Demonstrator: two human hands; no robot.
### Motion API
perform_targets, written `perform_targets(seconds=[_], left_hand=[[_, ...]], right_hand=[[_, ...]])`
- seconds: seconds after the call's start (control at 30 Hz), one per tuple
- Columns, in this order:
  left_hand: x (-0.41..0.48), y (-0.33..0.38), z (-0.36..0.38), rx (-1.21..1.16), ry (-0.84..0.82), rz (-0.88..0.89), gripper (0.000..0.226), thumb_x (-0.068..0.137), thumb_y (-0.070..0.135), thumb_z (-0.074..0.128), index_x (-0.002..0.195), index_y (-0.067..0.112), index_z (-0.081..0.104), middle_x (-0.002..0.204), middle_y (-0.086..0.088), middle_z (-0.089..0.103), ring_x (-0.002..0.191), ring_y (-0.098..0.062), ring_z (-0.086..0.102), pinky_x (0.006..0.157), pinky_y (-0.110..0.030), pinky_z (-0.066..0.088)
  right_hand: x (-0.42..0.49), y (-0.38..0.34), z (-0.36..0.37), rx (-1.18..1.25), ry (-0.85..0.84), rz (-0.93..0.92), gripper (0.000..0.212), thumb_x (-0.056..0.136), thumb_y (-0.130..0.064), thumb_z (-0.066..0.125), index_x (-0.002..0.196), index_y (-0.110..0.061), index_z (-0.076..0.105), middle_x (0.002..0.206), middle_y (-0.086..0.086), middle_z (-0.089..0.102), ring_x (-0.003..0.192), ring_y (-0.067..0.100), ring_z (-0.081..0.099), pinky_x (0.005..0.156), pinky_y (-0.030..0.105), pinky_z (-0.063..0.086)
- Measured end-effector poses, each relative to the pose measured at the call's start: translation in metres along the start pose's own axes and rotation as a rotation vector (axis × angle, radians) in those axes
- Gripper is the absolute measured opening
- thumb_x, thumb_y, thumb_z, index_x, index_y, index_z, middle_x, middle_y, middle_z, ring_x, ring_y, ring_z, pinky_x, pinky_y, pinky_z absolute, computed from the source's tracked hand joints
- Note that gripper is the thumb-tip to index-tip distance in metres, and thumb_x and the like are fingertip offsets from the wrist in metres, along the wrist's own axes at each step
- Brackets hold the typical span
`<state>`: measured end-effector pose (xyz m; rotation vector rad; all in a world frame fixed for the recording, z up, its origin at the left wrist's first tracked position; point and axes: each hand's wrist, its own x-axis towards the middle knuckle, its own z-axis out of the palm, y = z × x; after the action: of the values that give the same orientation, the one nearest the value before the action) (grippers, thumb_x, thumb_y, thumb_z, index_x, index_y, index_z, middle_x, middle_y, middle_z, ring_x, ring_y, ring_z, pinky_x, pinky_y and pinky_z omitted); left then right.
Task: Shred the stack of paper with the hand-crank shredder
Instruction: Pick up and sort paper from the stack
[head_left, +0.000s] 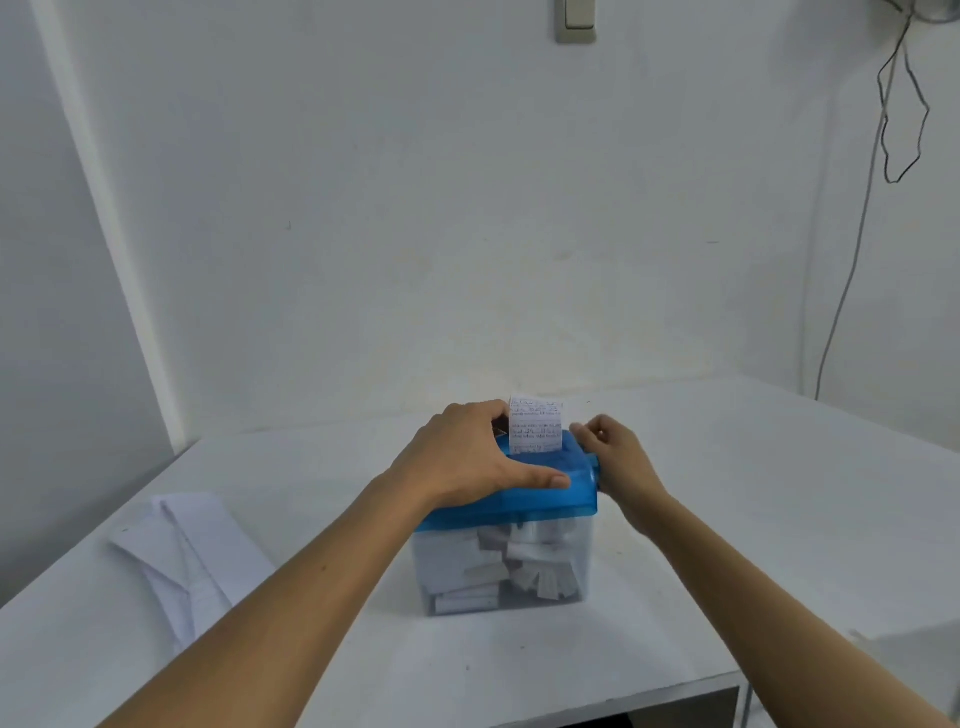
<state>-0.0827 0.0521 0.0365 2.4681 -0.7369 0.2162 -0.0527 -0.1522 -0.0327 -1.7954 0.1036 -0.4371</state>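
On the white bench (727, 519), just in front of you, the shredder (519, 493) stands upright with one printed slip (536, 426) poking straight up from the slot in its blue lid. Your left hand (467, 457) clamps that lid, thumb stretched along the near edge and fingers (488, 415) curled over the far edge, right beside the slip. Your right hand (618, 457) sits at the right end of the lid with its fingers bunched tight. I judge they hold the crank, though the hand hides the crank itself. The main risk is those left fingers, which are close enough to the slot to be drawn toward the cutters as the slip goes down. If your left hand eases off, the cranking could tip the shredder or slide it across the bench. The clear bin (498, 577) under the lid looks well filled, so packed strips (519, 566) could back up and jam the cutters. A slip feeding in crooked could bunch up too. The stack of paper (192, 551) lies well apart to your left, near the bench edge, and a sweep of your forearm could scatter it. By count, you have one shredder, one slip in the slot, one stack whose sheets I cannot number, strips in the bin too many to count, and two hands at work. On the wall are one dangling cable (898, 130) and one switch (576, 18).
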Motion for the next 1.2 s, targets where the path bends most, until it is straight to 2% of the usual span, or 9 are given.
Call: perform_targets(seconds=[0.13,0.27,0.37,0.53,0.63,0.77,1.0,1.1,1.2], left_hand=[[0.001,0.001,-0.001,0.084,-0.029,-0.061,0.083,0.06,0.087,0.071,0.126,0.04,0.054,0.127,0.019,0.062,0.105,-0.008,0.059,0.09,-0.032,0.054],[0.004,0.001,-0.002,0.214,-0.094,-0.156,0.084,0.056,0.099,0.057,0.113,0.037,0.064,0.108,0.017,0.065,0.093,-0.008,0.06,0.084,-0.035,0.053],[0.006,0.001,-0.002,0.221,-0.123,-0.171,0.088,0.056,0.1,0.054,0.119,0.039,0.063,0.11,0.016,0.064,0.095,-0.01,0.06,0.082,-0.034,0.052],[0.005,0.005,-0.003,0.19,-0.167,-0.168,0.085,0.056,0.098,0.059,0.121,0.043,0.061,0.115,0.017,0.063,0.099,-0.012,0.06,0.083,-0.034,0.052],[0.005,0.008,-0.005,0.172,-0.178,-0.172,0.088,0.057,0.096,0.061,0.124,0.04,0.062,0.119,0.015,0.064,0.103,-0.014,0.06,0.09,-0.037,0.053],[0.005,0.01,-0.006,0.153,-0.215,-0.17,0.092,0.058,0.094,0.063,0.13,0.037,0.061,0.123,0.013,0.064,0.105,-0.017,0.06,0.09,-0.037,0.054],[0.005,0.008,-0.008,0.092,-0.245,-0.16,0.091,0.059,0.091,0.067,0.134,0.038,0.059,0.125,0.013,0.063,0.106,-0.018,0.06,0.097,-0.041,0.052],[0.004,0.008,-0.008,0.104,-0.226,-0.157,0.097,0.061,0.088,0.069,0.14,0.036,0.055,0.134,0.012,0.059,0.115,-0.018,0.058,0.103,-0.04,0.049],[0.006,0.007,-0.006,0.106,-0.226,-0.141,0.093,0.059,0.09,0.067,0.136,0.037,0.058,0.131,0.012,0.061,0.109,-0.016,0.059,0.099,-0.041,0.052]], right_hand=[[-0.02,0.029,0.002,-0.038,0.005,0.072,0.024,0.103,-0.015,0.048,0.092,0.005,0.056,0.072,0.012,0.061,0.06,0.02,0.052,0.048,0.027,0.044],[-0.053,0.036,-0.003,-0.071,0.054,0.03,0.045,0.105,-0.031,0.048,0.076,0.002,0.056,0.054,0.004,0.055,0.045,0.013,0.047,0.047,0.03,0.039],[-0.082,0.025,-0.012,-0.093,0.029,-0.023,0.054,0.105,-0.04,0.045,0.074,0.001,0.062,0.053,0.005,0.061,0.043,0.013,0.053,0.046,0.024,0.043],[-0.106,0.0,-0.047,-0.135,-0.164,-0.081,0.046,0.099,-0.039,0.058,0.073,-0.002,0.066,0.058,0.009,0.065,0.048,0.018,0.057,0.049,0.023,0.044],[-0.108,-0.015,-0.06,0.031,-0.306,-0.138,0.046,0.079,-0.049,0.069,0.064,-0.006,0.06,0.058,0.011,0.054,0.052,0.023,0.054,0.052,0.027,0.043],[-0.101,-0.027,-0.066,0.08,-0.35,-0.243,0.037,0.083,-0.04,0.067,0.063,-0.011,0.058,0.058,0.007,0.049,0.053,0.021,0.049,0.052,0.029,0.043],[-0.079,-0.06,-0.052,-0.088,-0.074,-0.375,0.052,0.097,-0.045,0.05,0.065,-0.005,0.058,0.05,0.004,0.055,0.043,0.017,0.049,0.044,0.025,0.042],[-0.053,-0.069,-0.047,-0.128,0.041,-0.401,0.04,0.102,-0.033,0.054,0.075,-0.004,0.058,0.057,0.0,0.061,0.044,0.017,0.054,0.041,0.027,0.043],[-0.023,-0.072,-0.037,-0.175,0.129,-0.395,0.032,0.102,-0.032,0.057,0.084,-0.006,0.056,0.062,-0.004,0.063,0.041,0.007,0.052,0.04,0.019,0.041]])
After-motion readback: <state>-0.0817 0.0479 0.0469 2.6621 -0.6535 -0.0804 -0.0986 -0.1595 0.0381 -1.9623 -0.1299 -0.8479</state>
